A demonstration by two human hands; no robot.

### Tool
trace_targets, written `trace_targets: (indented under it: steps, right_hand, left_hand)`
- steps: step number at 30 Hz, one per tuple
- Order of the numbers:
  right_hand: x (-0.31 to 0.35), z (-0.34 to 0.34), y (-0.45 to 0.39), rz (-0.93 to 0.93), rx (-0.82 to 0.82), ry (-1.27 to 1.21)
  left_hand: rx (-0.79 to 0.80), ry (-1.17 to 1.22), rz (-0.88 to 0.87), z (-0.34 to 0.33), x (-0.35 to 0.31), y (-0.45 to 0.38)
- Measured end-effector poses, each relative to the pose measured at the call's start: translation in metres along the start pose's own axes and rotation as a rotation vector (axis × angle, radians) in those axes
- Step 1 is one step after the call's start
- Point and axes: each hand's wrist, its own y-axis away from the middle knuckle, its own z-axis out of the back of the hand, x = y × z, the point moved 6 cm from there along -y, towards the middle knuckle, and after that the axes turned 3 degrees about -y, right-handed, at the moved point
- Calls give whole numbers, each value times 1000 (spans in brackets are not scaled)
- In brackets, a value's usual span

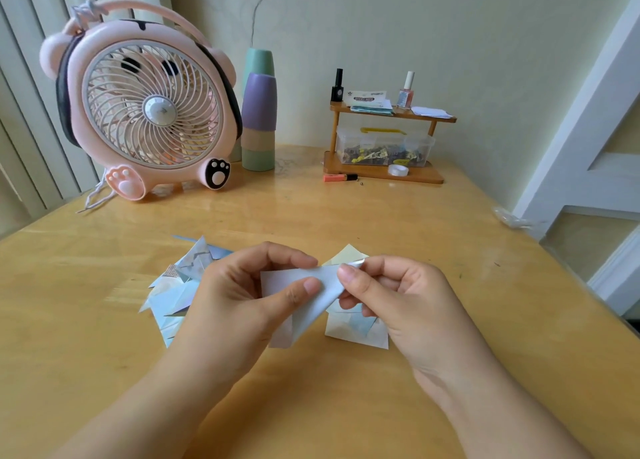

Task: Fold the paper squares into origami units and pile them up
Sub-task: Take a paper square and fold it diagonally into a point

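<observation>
Low in the middle of the frame, both hands are raised just above the wooden table (346, 389) with one pale paper square (308, 296) between them. The left hand (242, 303) pinches its left part between thumb and curled fingers. The right hand (398, 299) pinches the upper right corner between thumb and forefinger, and the sheet bends and twists between the two grips. It looks like a fold in progress, not a finished unit.

Just behind the left hand, left of centre, lies a loose pile of folded units (180, 285) in pale blue and printed paper, overlapping and pointing several ways, so a fair number seem done already. Under and behind the right hand sits a small stack of paper (356, 327), yellow and light blue. I cannot tell whether these are unfolded squares or partly folded ones; if they are squares, several remain to fold.

Further back, at upper centre right, a small wooden shelf (388, 174) holds a clear plastic box (384, 147) with a yellow handle, filled with small dark and yellow items too small to identify. On its top board stand two nail polish bottles (405, 91) and some sticky notes (369, 98). At upper left stands a pink fan (145, 105), with stacked cups (259, 112) beside it.
</observation>
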Motion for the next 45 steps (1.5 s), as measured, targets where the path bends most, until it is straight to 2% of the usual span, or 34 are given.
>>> trace_targets:
  steps: [10, 24, 29, 32, 37, 45]
  right_hand:
    - [5, 3, -2, 34, 4, -94]
    - [-11, 6, -7, -72, 47, -296]
    - [-9, 12, -9, -24, -96, -350]
    - [-8, 17, -9, -31, -121, -273]
    - [-11, 1, -5, -35, 52, -5]
    - [-8, 3, -5, 18, 15, 3]
  left_hand:
    - [26, 45, 47, -2, 0, 0]
    - [54, 64, 120, -5, 3, 0]
    - [59, 53, 121, -5, 5, 0]
    - [36, 49, 120, -2, 6, -1]
    - [36, 48, 101, -2, 5, -2]
    - [49, 53, 90, -3, 1, 0]
